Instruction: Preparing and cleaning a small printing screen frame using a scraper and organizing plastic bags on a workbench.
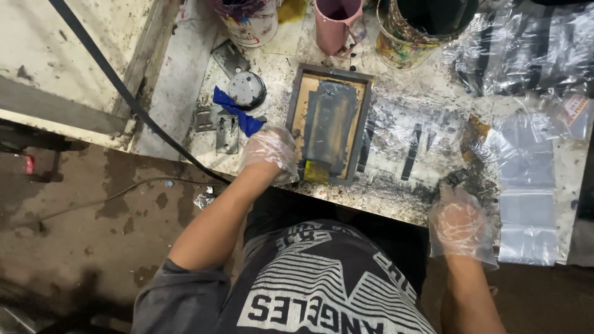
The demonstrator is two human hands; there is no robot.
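Note:
A small wooden-framed printing screen (330, 127) smeared with dark ink lies flat on the paint-stained table (185, 68). My left hand (270, 151), in a thin clear plastic glove, grips the screen's near left corner, beside a yellow patch (317, 171) on the frame. My right hand (458, 219), also gloved, rests at the table's near edge, closed on a small dark ink-covered piece (456, 179); what the piece is I cannot make out. Crumpled ink-marked plastic sheet (416, 142) lies between the two hands.
Behind the screen stand a pink mug (337, 23), a white paint tub (253, 23) and a stained can (408, 34). A blue rag (235, 111), a round metal lid (247, 88) and metal brackets (227, 131) lie left. Clear plastic bags (527, 204) are stacked right. A black cable (117, 83) crosses left.

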